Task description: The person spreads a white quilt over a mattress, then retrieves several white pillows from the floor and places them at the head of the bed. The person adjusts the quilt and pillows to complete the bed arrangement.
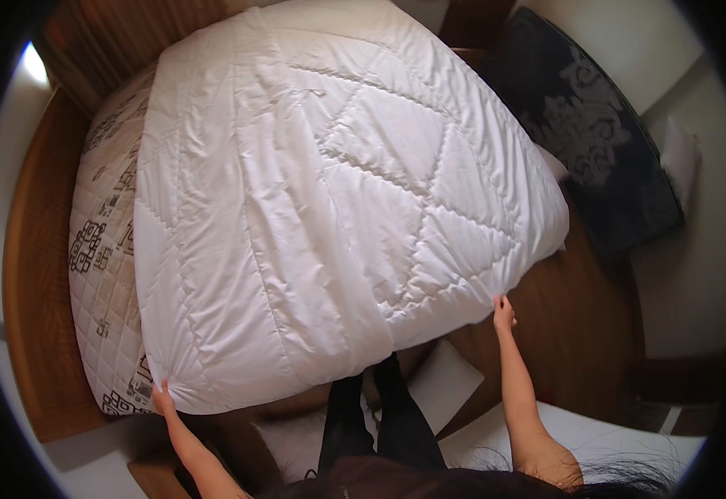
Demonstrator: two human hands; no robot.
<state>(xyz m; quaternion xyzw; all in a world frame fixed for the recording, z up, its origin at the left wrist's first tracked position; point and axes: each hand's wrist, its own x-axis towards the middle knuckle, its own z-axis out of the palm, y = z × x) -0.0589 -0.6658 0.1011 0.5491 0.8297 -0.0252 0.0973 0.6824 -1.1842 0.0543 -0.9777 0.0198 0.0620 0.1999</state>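
A white quilted comforter point(296, 216) lies spread over the bed, with a long fold running down its middle. Its near left corner is pinched in my left hand point(162, 397), and creases fan out from that grip. Farther right, my right hand point(504, 313) is closed on the near edge of the comforter. To the left of the comforter, a strip of patterned quilted mattress point(101, 274) shows, pale with dark square motifs. The comforter hides the rest of the mattress.
A wooden headboard point(34, 274) borders the bed on the left. Two pillows, a white one point(448, 384) and another point(292, 437), lie on the floor beside my legs. A dark floral-patterned panel point(587, 133) stands at the far right. A white surface point(596, 445) is at the lower right.
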